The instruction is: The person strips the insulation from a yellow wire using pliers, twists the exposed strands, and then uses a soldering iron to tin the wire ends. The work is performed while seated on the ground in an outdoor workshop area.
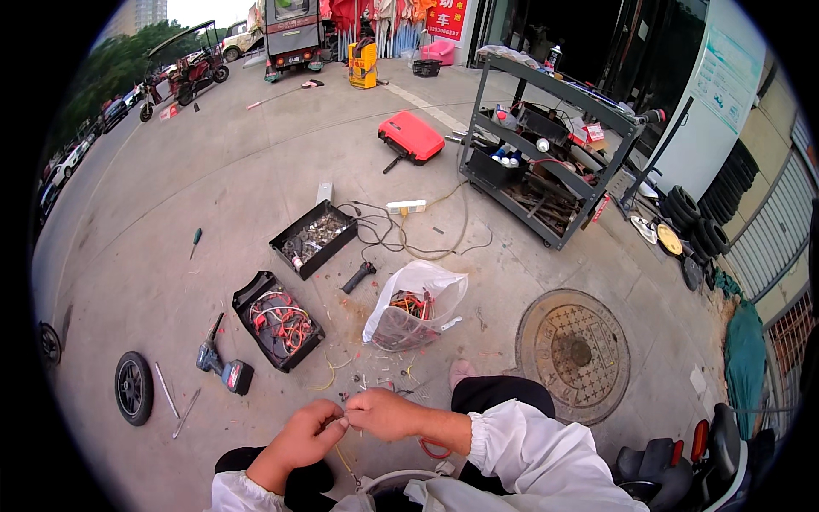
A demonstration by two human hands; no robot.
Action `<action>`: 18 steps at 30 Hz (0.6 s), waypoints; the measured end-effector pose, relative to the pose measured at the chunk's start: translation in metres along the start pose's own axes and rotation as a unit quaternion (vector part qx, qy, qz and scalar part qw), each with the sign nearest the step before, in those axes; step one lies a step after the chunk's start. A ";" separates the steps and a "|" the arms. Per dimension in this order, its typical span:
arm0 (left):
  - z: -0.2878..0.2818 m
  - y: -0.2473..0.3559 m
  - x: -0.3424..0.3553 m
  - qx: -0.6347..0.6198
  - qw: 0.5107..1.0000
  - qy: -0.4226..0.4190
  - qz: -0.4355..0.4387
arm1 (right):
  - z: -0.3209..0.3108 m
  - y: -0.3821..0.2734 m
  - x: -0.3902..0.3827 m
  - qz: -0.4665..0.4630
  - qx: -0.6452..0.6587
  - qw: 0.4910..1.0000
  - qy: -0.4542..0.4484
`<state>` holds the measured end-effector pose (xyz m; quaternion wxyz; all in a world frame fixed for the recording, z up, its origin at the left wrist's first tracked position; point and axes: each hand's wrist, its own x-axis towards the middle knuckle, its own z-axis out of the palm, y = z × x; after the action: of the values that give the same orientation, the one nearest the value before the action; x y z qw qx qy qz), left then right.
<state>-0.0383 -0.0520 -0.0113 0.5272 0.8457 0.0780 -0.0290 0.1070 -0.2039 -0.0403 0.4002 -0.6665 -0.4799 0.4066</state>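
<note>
My left hand and my right hand meet at the fingertips low in the middle, over my knees. Both are closed in a pinch, and the small piece between them is mostly hidden. A thin yellow wire runs down from under my left fingers toward my lap. Below my right wrist a red cable shows in a curve. Just beyond my hands, bits of wire and small scraps lie on the concrete. A white plastic bag with red and orange wires stands ahead of my right hand.
Ahead left are a black tray of wires, a tray of small metal parts and a cordless drill. A small wheel stands left. Right are a manhole cover and a tool cart; a red case lies farther off.
</note>
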 end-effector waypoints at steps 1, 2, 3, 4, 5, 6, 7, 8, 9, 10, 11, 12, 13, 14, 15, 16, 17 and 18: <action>-0.001 0.001 -0.002 -0.049 0.998 0.008 -0.032 | 0.003 0.002 0.003 0.018 0.071 0.997 -0.001; -0.003 0.003 -0.001 -0.080 0.996 0.003 -0.032 | 0.008 0.004 0.006 0.018 0.154 0.988 0.030; -0.006 0.007 0.001 -0.111 0.993 0.000 -0.032 | 0.013 0.006 0.010 0.018 0.235 0.970 0.059; -0.008 0.007 -0.002 -0.145 0.989 0.001 -0.036 | 0.019 0.000 0.013 0.022 0.316 0.945 0.082; -0.004 0.004 0.000 -0.204 0.976 0.042 -0.054 | 0.018 -0.005 0.013 0.045 0.354 0.931 0.082; -0.006 0.009 0.000 -0.239 0.968 0.058 -0.053 | 0.010 -0.025 0.012 0.073 0.393 0.914 0.072; -0.004 0.001 0.003 -0.249 0.965 0.073 -0.041 | 0.003 -0.039 0.012 0.105 0.432 0.893 0.062; -0.001 -0.001 0.010 -0.297 0.952 0.074 -0.019 | -0.001 -0.043 0.012 0.111 0.463 0.877 0.067; 0.000 0.005 0.016 -0.307 0.948 0.084 -0.021 | -0.006 -0.046 0.012 0.118 0.494 0.858 0.075; -0.001 0.011 0.021 -0.334 0.939 0.083 -0.005 | -0.008 -0.051 0.014 0.113 0.512 0.847 0.092; -0.001 0.015 0.024 -0.361 0.929 0.081 0.016 | -0.010 -0.056 0.016 0.109 0.527 0.836 0.111; -0.002 0.018 0.026 -0.428 0.899 0.092 -0.003 | -0.010 -0.058 0.018 0.104 0.540 0.824 0.135; -0.003 0.022 0.030 -0.492 0.865 0.096 -0.015 | -0.009 -0.054 0.021 0.074 0.560 0.817 0.114; -0.005 0.023 0.031 -0.553 0.827 0.100 -0.025 | -0.008 -0.045 0.028 0.043 0.580 0.808 0.091; -0.004 0.017 0.034 -0.553 0.826 0.113 -0.020 | -0.008 -0.040 0.033 0.013 0.600 0.797 0.070; -0.007 0.013 0.035 -0.542 0.832 0.115 -0.013 | -0.008 -0.044 0.036 0.019 0.568 0.819 0.081; -0.011 0.010 0.036 -0.532 0.839 0.117 -0.006 | -0.009 -0.051 0.038 0.023 0.536 0.839 0.092; -0.016 0.008 0.037 -0.521 0.846 0.117 0.001 | -0.011 -0.057 0.040 0.027 0.503 0.857 0.105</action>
<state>-0.0014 -0.0373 -0.0023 0.8773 0.4439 0.1412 0.1154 0.1081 -0.1546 0.0096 0.7178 -0.4254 -0.1471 0.5312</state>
